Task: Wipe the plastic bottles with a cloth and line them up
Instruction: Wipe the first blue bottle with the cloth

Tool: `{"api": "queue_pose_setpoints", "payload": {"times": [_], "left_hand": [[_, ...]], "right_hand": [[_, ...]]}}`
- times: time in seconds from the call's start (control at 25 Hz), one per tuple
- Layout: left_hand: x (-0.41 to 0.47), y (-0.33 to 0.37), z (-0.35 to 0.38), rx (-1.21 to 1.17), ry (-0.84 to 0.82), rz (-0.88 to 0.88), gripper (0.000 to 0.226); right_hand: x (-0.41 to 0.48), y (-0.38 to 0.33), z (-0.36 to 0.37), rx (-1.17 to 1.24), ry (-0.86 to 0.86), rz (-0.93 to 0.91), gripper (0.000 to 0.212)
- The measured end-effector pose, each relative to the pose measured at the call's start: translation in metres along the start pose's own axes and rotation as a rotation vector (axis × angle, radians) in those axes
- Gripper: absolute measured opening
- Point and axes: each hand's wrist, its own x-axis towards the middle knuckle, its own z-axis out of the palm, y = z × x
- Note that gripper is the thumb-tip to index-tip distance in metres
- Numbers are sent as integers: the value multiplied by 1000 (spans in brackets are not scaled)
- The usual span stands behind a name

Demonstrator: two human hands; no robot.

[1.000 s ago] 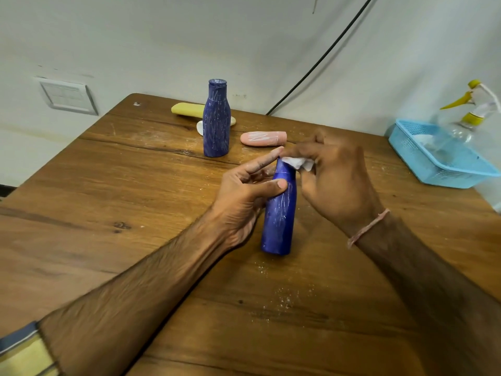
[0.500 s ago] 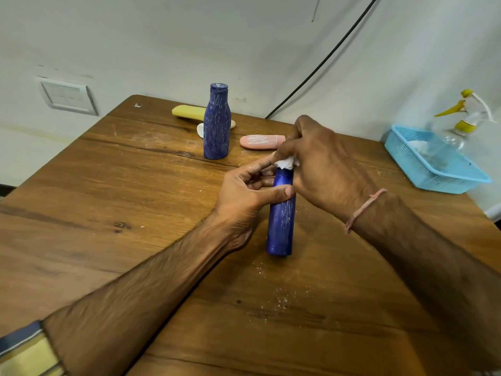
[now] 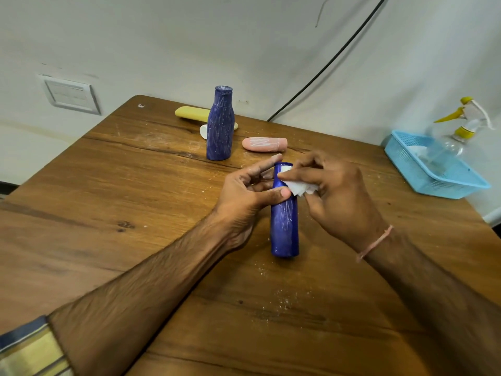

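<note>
A wooden table (image 3: pixel 108 202) with dark grain lines and knots fills the lower and middle frame; white crumbs or powder specks are scattered on it right of centre toward the bottom. At the upper left, a white switch plate (image 3: pixel 71 95) is set into the pale wall (image 3: pixel 189 44). A black cable (image 3: pixel 325 69) runs down that wall from the top right of centre to the table's far edge. At the right edge of the frame a light blue mesh basket (image 3: pixel 444 183) sits on the table's corner, and a clear spray bottle (image 3: pixel 458 131) with a yellow trigger and collar leans in it.
</note>
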Motion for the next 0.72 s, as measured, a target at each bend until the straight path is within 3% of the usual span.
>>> {"api": "queue_pose_setpoints", "payload": {"times": [0.2, 0.4, 0.6, 0.72], "left_hand": [[3, 1, -3, -79, -24, -83, 48], [8, 0, -9, -146, -4, -97, 43], [10, 0, -8, -104, 46, -61, 31], [9, 1, -9, -92, 13, -77, 31]], "right_hand": [[-7, 4, 12, 80, 80, 9, 37], [-23, -1, 18, 51, 7, -95, 35], [-70, -15, 21, 0, -179, -352, 28], [-59, -5, 17, 37, -148, -328, 26]]}}
